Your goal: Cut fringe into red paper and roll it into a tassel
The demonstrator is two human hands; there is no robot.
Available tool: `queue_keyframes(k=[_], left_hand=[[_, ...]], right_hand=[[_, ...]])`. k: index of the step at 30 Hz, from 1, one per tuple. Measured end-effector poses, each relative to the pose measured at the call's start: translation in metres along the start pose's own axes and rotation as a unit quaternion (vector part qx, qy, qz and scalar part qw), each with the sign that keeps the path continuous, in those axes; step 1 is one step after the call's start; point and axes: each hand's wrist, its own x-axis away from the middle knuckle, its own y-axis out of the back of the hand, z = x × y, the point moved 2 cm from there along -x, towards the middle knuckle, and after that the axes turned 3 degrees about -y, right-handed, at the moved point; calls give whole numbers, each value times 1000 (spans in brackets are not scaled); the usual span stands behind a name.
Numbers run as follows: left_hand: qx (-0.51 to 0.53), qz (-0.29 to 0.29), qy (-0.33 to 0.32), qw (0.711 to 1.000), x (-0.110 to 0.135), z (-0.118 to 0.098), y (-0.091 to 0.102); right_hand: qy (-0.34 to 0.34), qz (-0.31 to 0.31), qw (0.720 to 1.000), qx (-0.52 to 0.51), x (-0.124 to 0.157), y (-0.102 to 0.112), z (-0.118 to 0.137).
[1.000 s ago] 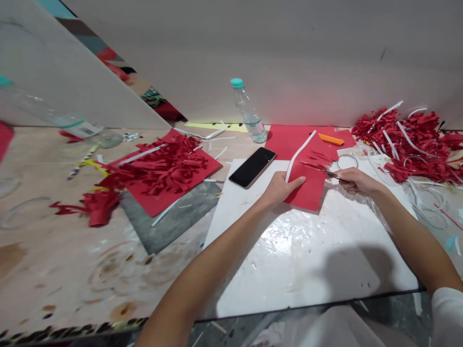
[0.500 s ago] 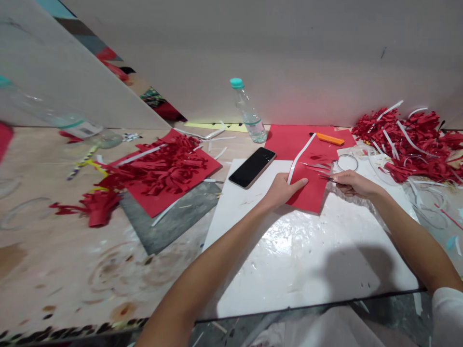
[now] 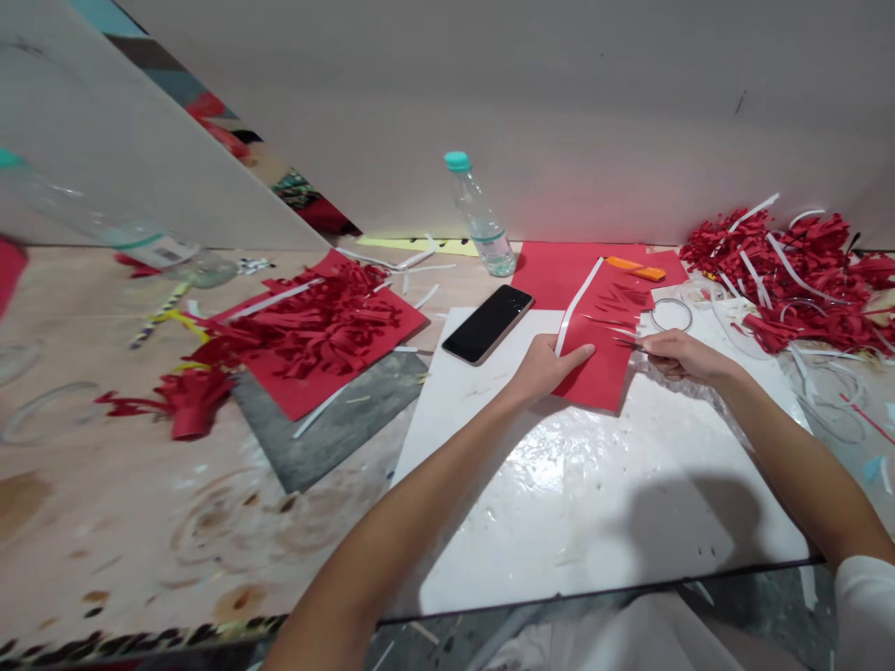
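Plainly, the left hand (image 3: 549, 365) has its thumb pressed on the face of a red paper (image 3: 594, 377) with its other fingers behind, clamped on its left edge, where a white strip (image 3: 579, 306) runs up the side. The fingers of the right hand (image 3: 678, 354) are closed round the scissors (image 3: 627, 340) (the handles are mostly hidden in the grip), and the blades point left into the paper's right side. Above them that side is cut into narrow fringes; below, it is uncut. The paper is held over the far part of a white board (image 3: 559, 513), near its middle. Just beyond the fringes, an orange cutter (image 3: 654, 275) lies on a flat red sheet (image 3: 542, 266). Left of the left hand, a dark phone (image 3: 482, 326) lies across the board's far left corner, and behind it a clear bottle (image 3: 491, 244) with a turquoise cap stands by the wall (image 3: 524, 102). Farther left, a shredded red pile (image 3: 314, 321) rests partly over a grey sheet (image 3: 300, 452), with a red tassel (image 3: 188, 410) beside it. Well to the right sits a heap of red fringes (image 3: 804, 270) mixed with white strips.
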Motion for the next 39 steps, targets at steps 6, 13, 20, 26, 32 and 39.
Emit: queue_keyframes(k=[6, 13, 20, 26, 32, 39], left_hand=[[4, 2, 9, 1000, 0, 0, -1], [4, 3, 11, 1000, 1, -2, 0], [4, 2, 6, 1000, 2, -5, 0], [-9, 17, 3, 1000, 5, -7, -4], [-14, 27, -2, 1000, 8, -10, -10], [-3, 24, 2, 1000, 7, -8, -10]], right_hand=[[6, 4, 1000, -1, 0, -1, -1], [11, -3, 1000, -1, -1, 0, -1], [8, -8, 1000, -3, 0, -1, 1], [16, -5, 1000, -4, 0, -4, 0], [14, -6, 1000, -27, -3, -10, -1], [18, -5, 999, -40, -4, -10, -2]])
